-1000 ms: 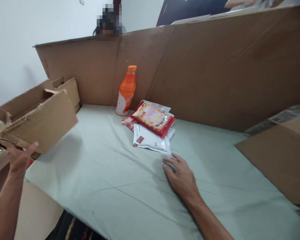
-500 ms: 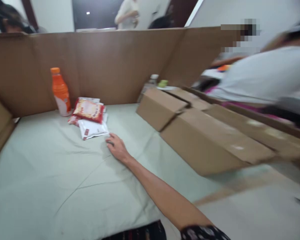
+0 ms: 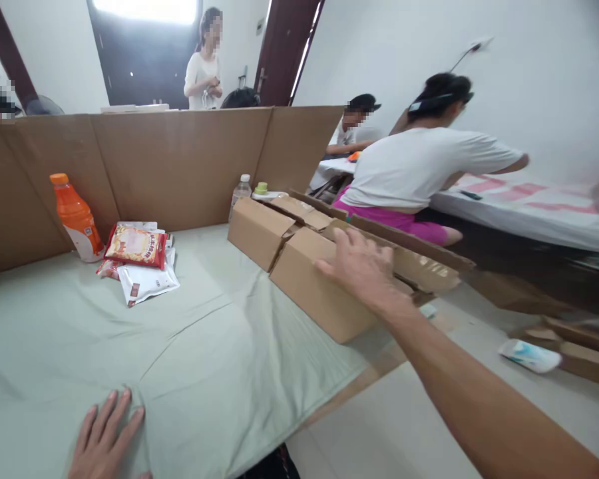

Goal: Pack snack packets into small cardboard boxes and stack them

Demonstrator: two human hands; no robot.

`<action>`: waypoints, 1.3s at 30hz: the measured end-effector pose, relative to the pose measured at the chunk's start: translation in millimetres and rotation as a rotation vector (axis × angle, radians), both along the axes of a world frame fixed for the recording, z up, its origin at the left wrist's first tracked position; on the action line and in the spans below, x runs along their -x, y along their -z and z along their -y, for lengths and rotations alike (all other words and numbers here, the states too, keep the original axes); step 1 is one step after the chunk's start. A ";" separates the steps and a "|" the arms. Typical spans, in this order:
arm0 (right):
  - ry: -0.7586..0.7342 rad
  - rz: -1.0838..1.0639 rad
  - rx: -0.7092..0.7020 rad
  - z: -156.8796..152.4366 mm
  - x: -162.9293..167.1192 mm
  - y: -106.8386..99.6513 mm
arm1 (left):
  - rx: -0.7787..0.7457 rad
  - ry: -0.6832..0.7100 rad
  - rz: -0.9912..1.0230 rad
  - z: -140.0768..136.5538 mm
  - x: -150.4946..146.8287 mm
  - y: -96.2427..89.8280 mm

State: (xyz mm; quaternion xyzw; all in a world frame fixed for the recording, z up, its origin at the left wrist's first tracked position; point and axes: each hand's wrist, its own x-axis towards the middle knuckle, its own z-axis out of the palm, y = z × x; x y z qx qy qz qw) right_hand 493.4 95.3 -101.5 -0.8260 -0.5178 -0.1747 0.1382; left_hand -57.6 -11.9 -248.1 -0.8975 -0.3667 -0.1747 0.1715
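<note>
My right hand [image 3: 364, 269] rests over the top of a cardboard box [image 3: 314, 279] at the right side of the table, fingers apart and holding nothing. My left hand [image 3: 107, 436] lies on the pale green cloth [image 3: 204, 359] at the lower left with its fingers spread. Toward the back left, a red snack packet [image 3: 136, 246] sits on top of a white packet [image 3: 150, 279], among other packets. Beside them stands an orange bottle [image 3: 77, 219], leaning slightly in view.
Another cardboard box [image 3: 259, 229] adjoins the first. Behind it are a clear bottle [image 3: 240, 194] and a yellow-green cap [image 3: 261, 188]. A cardboard wall [image 3: 180, 166] borders the back. A white-and-blue tube [image 3: 532, 356] lies on the floor. Several people are beyond the table.
My right hand has moved right, from beside the packets to the cardboard box. My left hand has come into view. The view has turned to the right.
</note>
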 end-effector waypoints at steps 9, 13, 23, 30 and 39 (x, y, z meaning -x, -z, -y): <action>-0.236 -0.140 -0.028 28.6 29.3 -3.0 | 0.410 0.005 0.201 2.7 -19.2 -17.4; -0.732 -0.102 -0.144 61.3 96.6 -18.6 | 0.639 -0.126 0.425 2.1 -17.3 -40.4; -1.512 -0.372 0.467 110.6 193.7 -73.8 | 0.981 0.099 0.803 -5.2 -22.4 -60.4; -1.316 0.001 0.604 71.6 208.5 -57.9 | 0.851 0.190 0.812 -2.1 -30.1 -58.5; -1.361 -0.105 0.784 65.1 204.1 -65.5 | 0.901 0.158 0.813 0.5 -32.2 -55.6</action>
